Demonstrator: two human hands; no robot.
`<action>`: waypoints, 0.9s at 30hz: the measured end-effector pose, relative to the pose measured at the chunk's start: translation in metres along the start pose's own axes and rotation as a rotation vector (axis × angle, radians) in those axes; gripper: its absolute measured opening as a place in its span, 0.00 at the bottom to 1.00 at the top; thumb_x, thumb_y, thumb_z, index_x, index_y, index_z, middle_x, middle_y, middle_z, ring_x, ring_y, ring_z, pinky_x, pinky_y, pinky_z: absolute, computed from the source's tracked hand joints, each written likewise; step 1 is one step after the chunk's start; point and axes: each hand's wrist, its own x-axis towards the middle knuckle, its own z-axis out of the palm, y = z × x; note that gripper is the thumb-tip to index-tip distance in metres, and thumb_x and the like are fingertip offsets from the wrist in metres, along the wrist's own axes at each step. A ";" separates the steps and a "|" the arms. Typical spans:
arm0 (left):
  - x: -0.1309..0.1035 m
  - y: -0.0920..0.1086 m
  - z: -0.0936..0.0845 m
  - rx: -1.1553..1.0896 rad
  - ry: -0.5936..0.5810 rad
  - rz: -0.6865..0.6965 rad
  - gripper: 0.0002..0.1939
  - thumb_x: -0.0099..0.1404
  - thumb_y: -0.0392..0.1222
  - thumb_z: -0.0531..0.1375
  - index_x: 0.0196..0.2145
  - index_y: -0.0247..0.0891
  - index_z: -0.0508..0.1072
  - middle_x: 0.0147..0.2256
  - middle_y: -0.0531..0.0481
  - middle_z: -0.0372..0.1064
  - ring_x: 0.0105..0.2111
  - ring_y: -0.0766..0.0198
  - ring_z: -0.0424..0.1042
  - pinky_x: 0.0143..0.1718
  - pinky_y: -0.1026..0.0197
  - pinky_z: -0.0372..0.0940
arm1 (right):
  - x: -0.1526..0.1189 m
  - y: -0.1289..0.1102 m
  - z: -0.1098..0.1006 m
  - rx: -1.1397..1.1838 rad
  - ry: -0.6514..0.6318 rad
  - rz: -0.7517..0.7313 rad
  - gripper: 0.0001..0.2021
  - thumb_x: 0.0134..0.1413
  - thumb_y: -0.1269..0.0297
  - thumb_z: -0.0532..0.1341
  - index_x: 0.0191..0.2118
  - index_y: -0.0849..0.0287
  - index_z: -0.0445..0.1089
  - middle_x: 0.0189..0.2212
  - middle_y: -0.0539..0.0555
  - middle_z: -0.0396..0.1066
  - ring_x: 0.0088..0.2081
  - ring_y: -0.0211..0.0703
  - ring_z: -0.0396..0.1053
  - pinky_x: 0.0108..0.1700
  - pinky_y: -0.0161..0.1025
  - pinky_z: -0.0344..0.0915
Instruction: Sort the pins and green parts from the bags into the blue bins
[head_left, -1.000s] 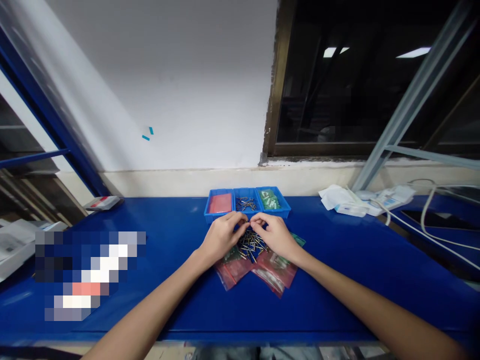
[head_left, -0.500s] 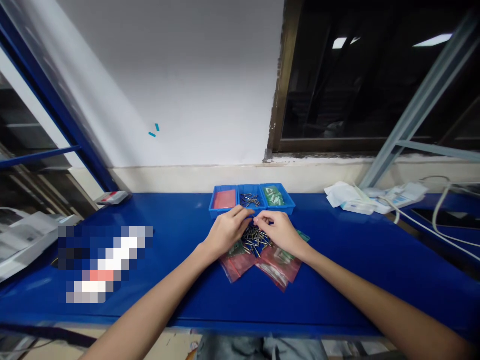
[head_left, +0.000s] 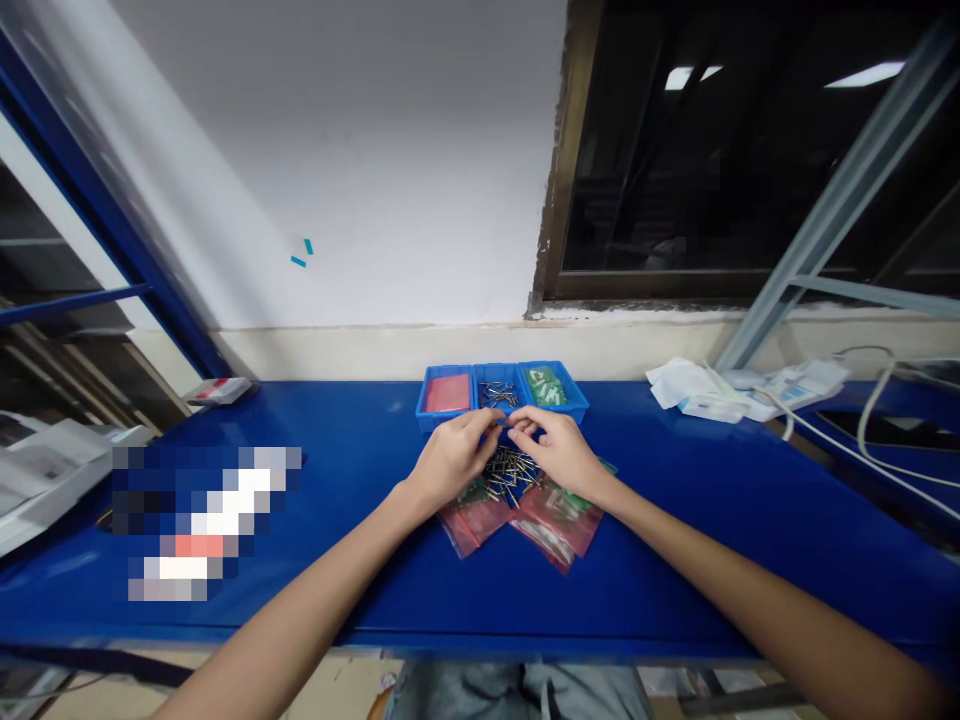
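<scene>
My left hand (head_left: 456, 455) and my right hand (head_left: 553, 448) meet over a pile of thin metal pins (head_left: 511, 474). The fingers of each are pinched together; whatever lies between them is too small to name. Beneath and beside the pile are red plastic bags, one at the left (head_left: 474, 522) and one at the right (head_left: 559, 525), with green pieces near both. Just behind my hands stand three blue bins: the left bin (head_left: 422, 401) holds something flat and red, the middle bin (head_left: 496, 374) metal pins, and the right bin (head_left: 576, 397) green and white pieces.
White packets (head_left: 697, 390) and white cables (head_left: 832, 458) lie at the right of the blue table (head_left: 660, 600). On the left are a white-and-red box (head_left: 223, 391), a blurred-out patch and white items at the edge. A wall and window rise behind.
The view has shifted slightly. The fingertips of my right hand have moved a little up and left, close to those of my left hand, above the pins.
</scene>
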 end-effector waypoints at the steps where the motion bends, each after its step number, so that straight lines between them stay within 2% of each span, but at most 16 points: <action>1: 0.000 0.000 0.000 -0.011 -0.005 -0.003 0.11 0.74 0.39 0.52 0.50 0.37 0.68 0.43 0.45 0.75 0.40 0.62 0.75 0.42 0.58 0.71 | 0.000 0.000 0.001 -0.010 -0.015 -0.003 0.05 0.60 0.66 0.59 0.38 0.58 0.72 0.30 0.51 0.74 0.31 0.39 0.70 0.35 0.36 0.65; 7: -0.001 0.000 0.002 -0.047 -0.026 0.006 0.09 0.75 0.40 0.52 0.48 0.37 0.67 0.40 0.47 0.73 0.39 0.63 0.74 0.40 0.59 0.70 | -0.001 -0.003 -0.002 -0.146 -0.065 -0.109 0.07 0.61 0.70 0.58 0.35 0.59 0.73 0.29 0.49 0.75 0.31 0.38 0.70 0.36 0.34 0.62; 12: -0.001 0.000 0.002 0.009 -0.032 -0.019 0.09 0.75 0.43 0.51 0.46 0.39 0.68 0.39 0.49 0.72 0.36 0.63 0.73 0.39 0.61 0.69 | -0.002 -0.005 -0.003 -0.188 -0.091 -0.152 0.12 0.61 0.71 0.56 0.27 0.60 0.69 0.23 0.47 0.68 0.26 0.35 0.64 0.32 0.33 0.57; 17: -0.001 -0.002 0.000 0.096 -0.057 0.006 0.10 0.75 0.43 0.51 0.45 0.40 0.71 0.40 0.48 0.69 0.37 0.63 0.71 0.39 0.61 0.69 | -0.002 -0.005 -0.002 -0.128 -0.069 -0.098 0.11 0.59 0.72 0.56 0.25 0.60 0.69 0.20 0.46 0.67 0.23 0.34 0.61 0.29 0.32 0.56; 21: 0.000 0.000 -0.002 0.181 0.010 0.039 0.09 0.73 0.42 0.54 0.44 0.40 0.73 0.41 0.47 0.69 0.41 0.61 0.70 0.40 0.59 0.69 | -0.002 0.000 -0.001 -0.031 -0.065 0.001 0.08 0.57 0.70 0.57 0.29 0.59 0.72 0.23 0.48 0.71 0.26 0.37 0.66 0.31 0.33 0.60; 27: 0.002 0.000 -0.003 0.174 0.006 0.015 0.05 0.70 0.38 0.57 0.41 0.38 0.73 0.36 0.49 0.72 0.37 0.61 0.70 0.38 0.59 0.68 | -0.002 0.002 0.002 0.073 -0.065 0.055 0.08 0.59 0.65 0.57 0.32 0.59 0.71 0.26 0.50 0.72 0.28 0.39 0.69 0.33 0.35 0.64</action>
